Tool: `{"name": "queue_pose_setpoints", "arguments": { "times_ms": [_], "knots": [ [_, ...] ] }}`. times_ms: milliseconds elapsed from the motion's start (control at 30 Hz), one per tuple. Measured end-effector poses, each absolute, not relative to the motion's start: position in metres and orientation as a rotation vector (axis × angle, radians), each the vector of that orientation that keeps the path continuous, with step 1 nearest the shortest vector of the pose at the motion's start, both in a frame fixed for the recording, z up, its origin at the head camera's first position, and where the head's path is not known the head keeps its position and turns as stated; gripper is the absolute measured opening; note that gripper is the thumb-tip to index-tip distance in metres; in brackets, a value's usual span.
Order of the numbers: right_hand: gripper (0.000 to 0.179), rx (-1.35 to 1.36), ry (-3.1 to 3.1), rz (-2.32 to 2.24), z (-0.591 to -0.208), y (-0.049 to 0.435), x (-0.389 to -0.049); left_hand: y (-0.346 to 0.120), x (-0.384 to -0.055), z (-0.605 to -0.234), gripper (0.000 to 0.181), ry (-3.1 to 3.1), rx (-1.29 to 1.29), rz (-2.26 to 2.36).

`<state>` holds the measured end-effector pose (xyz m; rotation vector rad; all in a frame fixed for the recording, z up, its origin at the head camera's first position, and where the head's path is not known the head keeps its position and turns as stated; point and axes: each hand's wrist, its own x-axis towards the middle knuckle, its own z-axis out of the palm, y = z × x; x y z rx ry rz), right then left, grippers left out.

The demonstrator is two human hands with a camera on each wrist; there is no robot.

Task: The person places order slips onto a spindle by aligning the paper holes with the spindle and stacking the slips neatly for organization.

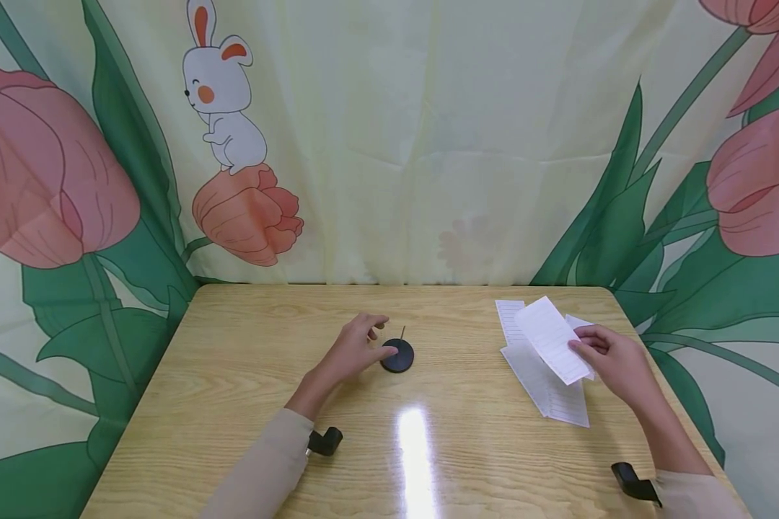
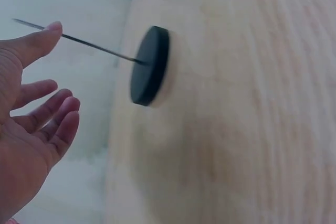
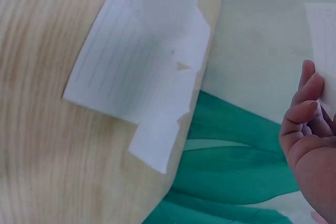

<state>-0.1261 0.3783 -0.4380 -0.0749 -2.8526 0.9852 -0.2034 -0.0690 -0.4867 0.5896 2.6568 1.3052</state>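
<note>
A paper spike [image 1: 400, 361] stands near the middle of the table, a thin upright metal rod [image 2: 100, 48] on a round black base [image 2: 149, 66]. My left hand [image 1: 350, 349] hovers just left of it, fingers relaxed and holding nothing. In the left wrist view the thumb overlaps the rod near its upper end. At the right, my right hand [image 1: 615, 362] pinches a small white lined sheet [image 1: 548, 337] by its edge, thumb against fingers. Beneath this raised sheet, several more lined paper sheets [image 1: 566, 404] lie spread and overlapping; they also show in the right wrist view [image 3: 121, 66].
The wooden table [image 1: 234, 375] ends at a back edge against a curtain [image 1: 389, 144] printed with tulips and a rabbit. The loose sheets lie close to the table's right edge. Black wrist mounts [image 1: 325, 441] sit at both sleeves.
</note>
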Motion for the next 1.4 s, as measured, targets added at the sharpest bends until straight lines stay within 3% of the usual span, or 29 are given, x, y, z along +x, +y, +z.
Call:
{"name": "queue_pose_setpoints", "arguments": {
  "times_ms": [767,1400],
  "knots": [
    [0.03,0.129,-2.823,1.16,-0.418,0.306,-0.155,-0.053,-0.205,-0.436,0.029,2.639,0.74,1.58],
    [0.018,0.275,-2.765,1.344,-0.412,0.256,-0.171,-0.028,-0.21,-0.426,0.021,2.553,0.694,1.703]
  ]
}}
